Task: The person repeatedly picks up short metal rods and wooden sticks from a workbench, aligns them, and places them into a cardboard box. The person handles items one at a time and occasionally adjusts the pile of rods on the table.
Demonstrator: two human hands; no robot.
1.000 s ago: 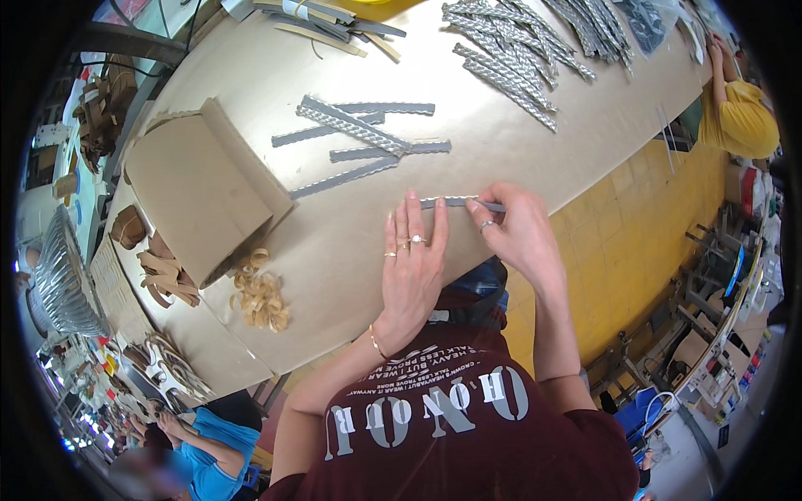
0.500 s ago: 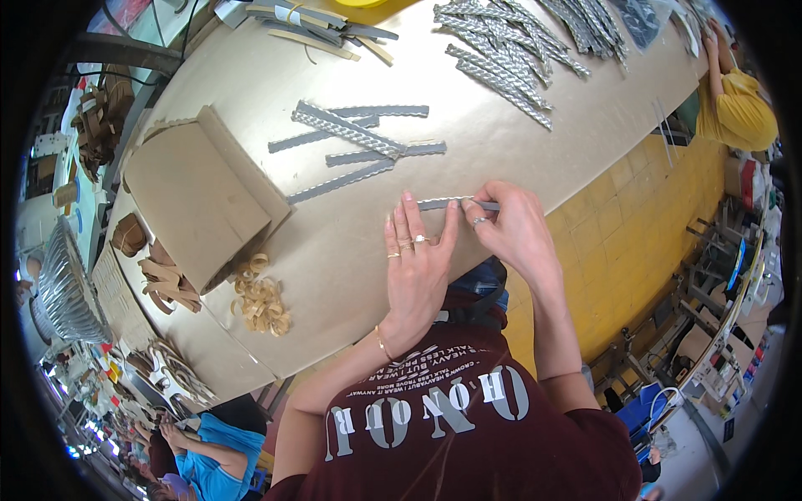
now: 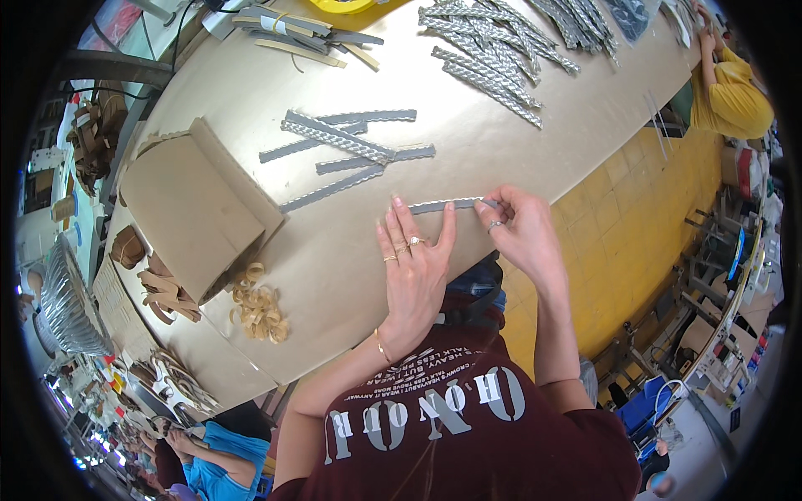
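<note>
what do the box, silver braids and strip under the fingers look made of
Box: likely cardboard, matte brown, stiff folded panels. Silver braids: maybe metallic synthetic leather, given the shiny glints. Strip: perhaps fabric-backed, its grey face dull, edge bright.

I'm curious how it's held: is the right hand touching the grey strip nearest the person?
Touching: the head view shows the right hand pinching the grey strip toward its right end.

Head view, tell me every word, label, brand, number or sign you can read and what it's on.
Maroon shirt: large pale lettering, smaller lines above; I won't copy the wording.
Paper sheet at left: any writing is too small to read.
Grey strip pinched by the right hand: no lettering visible.
</note>
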